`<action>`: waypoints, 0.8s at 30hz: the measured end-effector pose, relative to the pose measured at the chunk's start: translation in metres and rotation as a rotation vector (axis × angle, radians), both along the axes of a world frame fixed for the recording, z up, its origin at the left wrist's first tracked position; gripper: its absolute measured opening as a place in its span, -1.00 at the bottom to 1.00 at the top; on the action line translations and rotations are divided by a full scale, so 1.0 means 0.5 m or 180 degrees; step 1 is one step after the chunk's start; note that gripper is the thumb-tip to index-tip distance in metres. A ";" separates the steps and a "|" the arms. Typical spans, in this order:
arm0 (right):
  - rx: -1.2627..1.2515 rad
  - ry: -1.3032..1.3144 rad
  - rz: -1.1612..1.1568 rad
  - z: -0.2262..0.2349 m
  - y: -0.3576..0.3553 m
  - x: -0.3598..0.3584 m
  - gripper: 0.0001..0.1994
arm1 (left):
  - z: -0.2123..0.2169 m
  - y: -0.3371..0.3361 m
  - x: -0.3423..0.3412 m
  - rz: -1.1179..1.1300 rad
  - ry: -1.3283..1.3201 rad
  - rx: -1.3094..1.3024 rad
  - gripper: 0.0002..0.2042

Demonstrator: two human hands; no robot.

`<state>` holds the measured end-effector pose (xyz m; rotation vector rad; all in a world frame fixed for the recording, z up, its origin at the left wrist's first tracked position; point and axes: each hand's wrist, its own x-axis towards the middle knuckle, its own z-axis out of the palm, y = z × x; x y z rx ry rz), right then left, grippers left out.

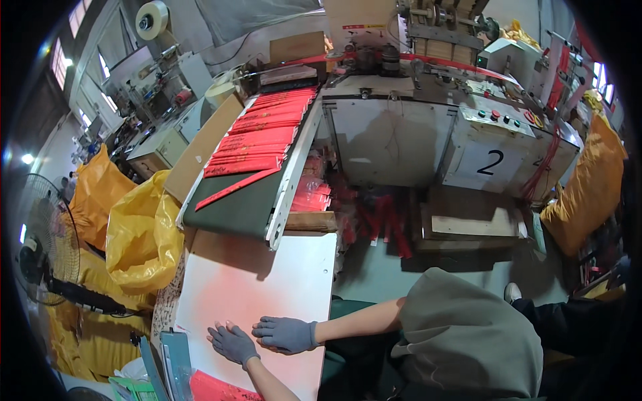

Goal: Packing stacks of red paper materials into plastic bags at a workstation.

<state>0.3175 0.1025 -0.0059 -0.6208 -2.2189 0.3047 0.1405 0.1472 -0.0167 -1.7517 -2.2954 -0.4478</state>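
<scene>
We see the left hand (235, 345) and the right hand (286, 335) just beside each other, palm down, fingers loosely spread, in grey fingerless gloves (304, 336) — whether they press on the white board (301, 287) below, we cannot tell. Beyond them, a dark green conveyor belt (234, 212) bears a row of red packets (257, 142), one slim red strip (237, 188) lying aslant nearest us. Beside our left forearm (273, 382) — on the board's near edge — lies more red packaging (217, 387).
</scene>
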 end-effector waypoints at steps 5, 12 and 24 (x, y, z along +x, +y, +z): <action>0.0052 0.0214 -0.0036 0.003 -0.006 -0.022 -0.84 | 0.000 -0.001 0.002 0.0221 0.0057 -0.0055 -0.54; -0.0184 -0.0078 0.0060 0.000 -0.006 -0.038 -0.77 | -0.006 -0.001 -0.010 0.0136 -0.0318 0.0078 -0.54; -0.0252 -0.0127 0.0206 0.003 -0.004 -0.050 -0.75 | -0.005 -0.005 -0.018 0.0095 -0.0583 0.0379 -0.54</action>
